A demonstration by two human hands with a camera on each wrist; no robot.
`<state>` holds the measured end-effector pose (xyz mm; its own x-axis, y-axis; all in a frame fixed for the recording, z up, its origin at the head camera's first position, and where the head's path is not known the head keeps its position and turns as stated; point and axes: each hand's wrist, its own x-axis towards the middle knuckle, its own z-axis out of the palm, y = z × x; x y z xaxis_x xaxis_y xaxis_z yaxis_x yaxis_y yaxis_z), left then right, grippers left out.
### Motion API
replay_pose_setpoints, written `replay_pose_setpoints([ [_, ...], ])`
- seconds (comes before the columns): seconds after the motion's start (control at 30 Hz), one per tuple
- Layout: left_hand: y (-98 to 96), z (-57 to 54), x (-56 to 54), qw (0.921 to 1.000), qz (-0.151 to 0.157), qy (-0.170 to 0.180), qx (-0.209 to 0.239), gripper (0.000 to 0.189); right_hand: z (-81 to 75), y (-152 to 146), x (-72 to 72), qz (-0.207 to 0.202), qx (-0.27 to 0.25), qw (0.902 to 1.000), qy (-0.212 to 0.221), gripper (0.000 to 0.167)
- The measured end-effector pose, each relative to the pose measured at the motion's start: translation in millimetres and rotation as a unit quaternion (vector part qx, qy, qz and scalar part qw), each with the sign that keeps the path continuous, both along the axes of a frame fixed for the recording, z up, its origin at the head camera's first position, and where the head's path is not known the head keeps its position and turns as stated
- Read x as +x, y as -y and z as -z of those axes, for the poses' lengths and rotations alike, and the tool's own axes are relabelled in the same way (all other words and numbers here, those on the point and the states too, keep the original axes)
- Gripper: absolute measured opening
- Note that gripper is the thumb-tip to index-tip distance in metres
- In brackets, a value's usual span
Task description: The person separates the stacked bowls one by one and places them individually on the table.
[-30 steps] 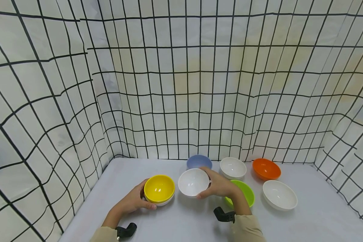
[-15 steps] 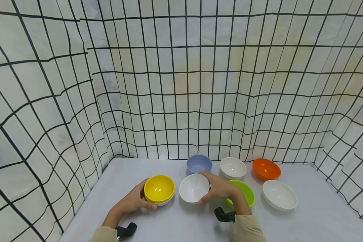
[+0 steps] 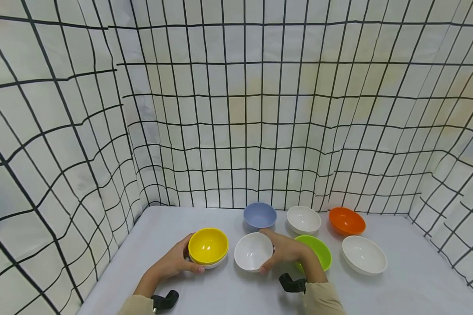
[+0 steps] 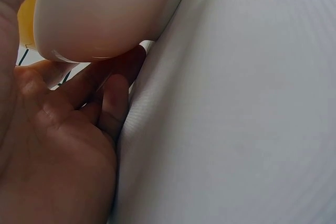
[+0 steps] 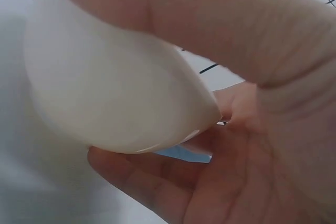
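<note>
In the head view, a yellow bowl (image 3: 208, 246) sits nested in a white bowl (image 3: 217, 263) at the left of the table. My left hand (image 3: 177, 259) curls round this stack from the left, thumb in front and fingers behind. The left wrist view shows the left fingers (image 4: 113, 98) by the lower white bowl (image 4: 105, 14). Just right of the stack, my right hand (image 3: 285, 251) grips a second white bowl (image 3: 253, 251) by its right side. The right wrist view has the thumb and fingers around that bowl (image 5: 115, 87). Whether its base touches the table cannot be told.
A blue bowl (image 3: 259, 216) stands behind the held white bowl. Another white bowl (image 3: 303, 219) and an orange bowl (image 3: 347, 221) are at the back right. A green bowl (image 3: 317, 249) is partly behind my right forearm, with a wide white bowl (image 3: 364, 254) farther right. Netted sheets (image 3: 236, 109) enclose the table.
My right hand has brought its white bowl down and nearer to me, clear of the blue bowl that it partly covered. The left hand and the stack have kept their place.
</note>
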<state>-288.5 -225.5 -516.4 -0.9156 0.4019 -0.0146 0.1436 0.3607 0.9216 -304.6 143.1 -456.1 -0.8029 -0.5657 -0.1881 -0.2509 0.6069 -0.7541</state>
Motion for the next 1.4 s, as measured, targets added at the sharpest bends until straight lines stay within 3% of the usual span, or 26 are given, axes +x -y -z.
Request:
replay_pose_setpoints([
  [0.2,-1.8,0.2,-0.1,1.0000,-0.001,-0.004,-0.005,0.103,-1.7,-2.3,1.7,-0.009,0.017,0.9998,-0.010,0.093],
  [0.6,-1.4,-1.4,2.2,0.9999,-0.001,0.007,-0.009,0.104,-1.5,-8.2,14.5,0.018,0.094,0.9919,-0.084,0.092],
  [0.97,-1.9,-3.2,2.3,0.9999,0.012,0.011,0.005,0.102,-1.7,-15.5,14.6,0.048,0.100,0.9904,-0.083,0.091],
  [1.4,1.3,-3.7,-0.1,0.9999,0.005,0.005,-0.008,0.103,-0.5,-19.6,11.1,0.039,0.093,0.9892,-0.106,0.086],
])
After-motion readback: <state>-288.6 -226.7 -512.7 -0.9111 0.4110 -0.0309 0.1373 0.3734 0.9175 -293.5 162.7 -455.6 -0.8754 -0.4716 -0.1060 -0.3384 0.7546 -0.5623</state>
